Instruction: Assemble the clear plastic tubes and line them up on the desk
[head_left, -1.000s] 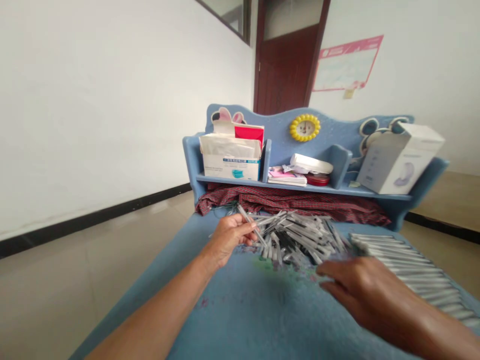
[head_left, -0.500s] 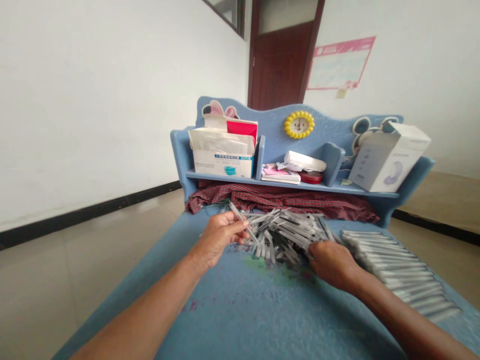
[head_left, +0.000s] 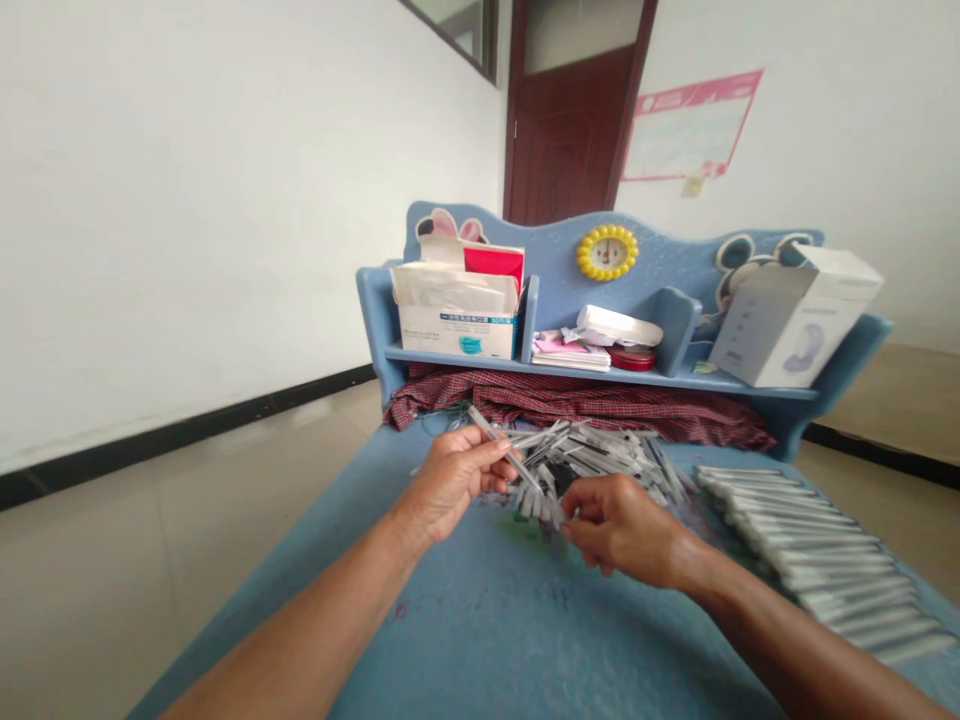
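My left hand (head_left: 454, 482) is closed around a slim clear pen barrel (head_left: 526, 473), which slants down to the right from between thumb and fingers. Just right of it, my right hand (head_left: 634, 530) is bent over the front of a loose pile of clear pen parts (head_left: 611, 452). Its thumb and fingertips are pinched together; what sits between them is too small and blurred to name. Dark pieces lie among the clear ones in the pile. Beyond my right wrist, a neat row of clear pens (head_left: 817, 545) lies side by side on the blue desk (head_left: 480, 640).
A red checked cloth (head_left: 585, 400) is bunched along the desk's back. Above it, a blue shelf (head_left: 532, 320) holds a mask box (head_left: 457, 325), papers (head_left: 570, 352), a round red tin (head_left: 631, 358) and a white carton (head_left: 795, 320). A yellow flower-shaped clock (head_left: 607, 253) is on its back panel.
My right hand has moved left and nearer, from the right side of the pile to its front by my left hand. The left hand keeps the pen barrel. The view has shifted slightly.
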